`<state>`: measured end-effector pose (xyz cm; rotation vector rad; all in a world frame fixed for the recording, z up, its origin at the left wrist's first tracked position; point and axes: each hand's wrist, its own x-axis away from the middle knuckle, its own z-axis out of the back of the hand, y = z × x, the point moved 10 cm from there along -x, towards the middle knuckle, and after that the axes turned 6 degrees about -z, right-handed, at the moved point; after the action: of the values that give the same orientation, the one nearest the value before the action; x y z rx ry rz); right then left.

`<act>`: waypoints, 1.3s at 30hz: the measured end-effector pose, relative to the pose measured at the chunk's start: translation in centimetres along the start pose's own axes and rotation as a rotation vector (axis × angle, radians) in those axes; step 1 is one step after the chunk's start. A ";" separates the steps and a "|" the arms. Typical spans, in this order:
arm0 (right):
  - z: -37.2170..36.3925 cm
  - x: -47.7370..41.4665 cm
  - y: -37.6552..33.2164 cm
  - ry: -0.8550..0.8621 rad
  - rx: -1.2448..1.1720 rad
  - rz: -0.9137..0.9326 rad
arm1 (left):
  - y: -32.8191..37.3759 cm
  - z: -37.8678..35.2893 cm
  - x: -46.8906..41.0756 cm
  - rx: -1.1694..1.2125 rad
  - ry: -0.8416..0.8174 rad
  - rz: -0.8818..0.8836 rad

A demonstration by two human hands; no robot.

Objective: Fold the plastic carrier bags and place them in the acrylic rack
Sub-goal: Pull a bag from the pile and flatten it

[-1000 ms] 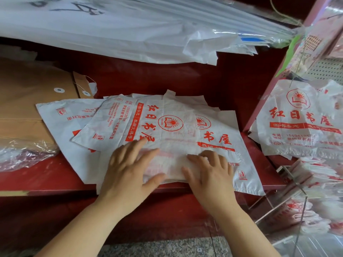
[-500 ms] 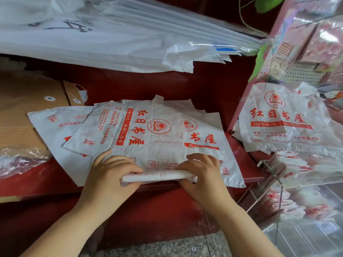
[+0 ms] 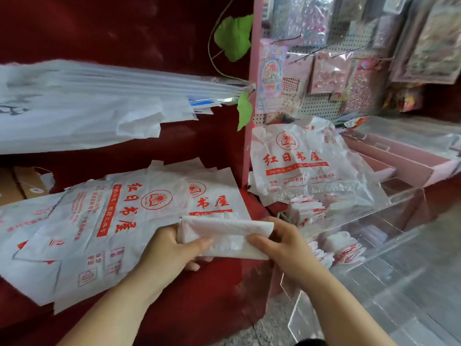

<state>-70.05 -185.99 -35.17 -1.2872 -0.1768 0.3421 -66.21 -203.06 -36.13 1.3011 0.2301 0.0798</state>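
**Folded carrier bag** [image 3: 224, 237]: a white oblong packet held level between both hands, above the near right part of the red counter [image 3: 199, 300]. The left hand [image 3: 164, 250] pinches the packet's left end, thumb on top and fingers curled beneath. The right hand [image 3: 282, 248] pinches the right end in the same way.

**Surroundings:** Unfolded printed bags [image 3: 112, 221] lie flat and overlapping just behind and to the left of the packet, some overhanging the counter's near edge. At far left are brown envelopes [image 3: 27, 186], and above them a sheaf of large white sheets [image 3: 74, 108] juts in from the left. A pink upright post [image 3: 248, 121] rises at the counter's right end, with a green leaf [image 3: 234, 36] beside it.

**Rack:** Right of the post, a crumpled printed bag [image 3: 299, 161] leans over the acrylic rack [image 3: 369, 216]. The rack's tiers hold stacked folded bags [image 3: 306, 211] just beside the right hand. Bare clear shelf extends to the right of the stacks.
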 end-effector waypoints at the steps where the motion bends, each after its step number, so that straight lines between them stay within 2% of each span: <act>1: 1.4 0.2 0.2 0.024 -0.009 -0.015 | 0.6 -1.4 -0.4 -0.001 -0.029 -0.006; 5: 8.1 0.2 0.6 0.146 0.052 -0.015 | 3.5 -6.0 -2.7 -0.022 -0.098 -0.058; 10: 18.6 -2.9 2.0 0.390 0.489 -0.019 | 6.0 -9.7 -7.0 -0.043 -0.095 -0.109; 13: 20.7 -5.9 4.0 0.359 0.783 -0.096 | 6.9 -11.6 -9.6 -0.027 -0.068 -0.124; 16: 21.0 -7.5 5.8 0.320 0.958 -0.178 | 7.6 -13.9 -11.8 0.002 -0.062 -0.125; 19: 20.4 -7.6 5.7 0.291 1.032 -0.094 | 8.0 -16.5 -13.4 0.006 -0.078 -0.131; 23: 21.2 -5.8 5.9 0.339 0.852 0.003 | 7.9 -19.8 -14.8 -0.075 -0.086 -0.157; 26: 21.9 -4.9 6.5 0.355 0.716 0.019 | 8.2 -21.9 -14.8 -0.276 -0.116 -0.216; 34: 22.5 -4.7 7.8 0.358 0.563 -0.022 | 11.4 -23.7 -14.3 -0.805 -0.305 -0.469; 39: 23.1 -4.2 8.0 0.443 0.356 0.020 | 11.2 -26.1 -14.9 -0.898 -0.436 -0.420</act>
<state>-82.54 -164.61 -36.20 -0.9828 0.2639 0.0915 -85.49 -178.22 -29.99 0.3382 0.0669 -0.4163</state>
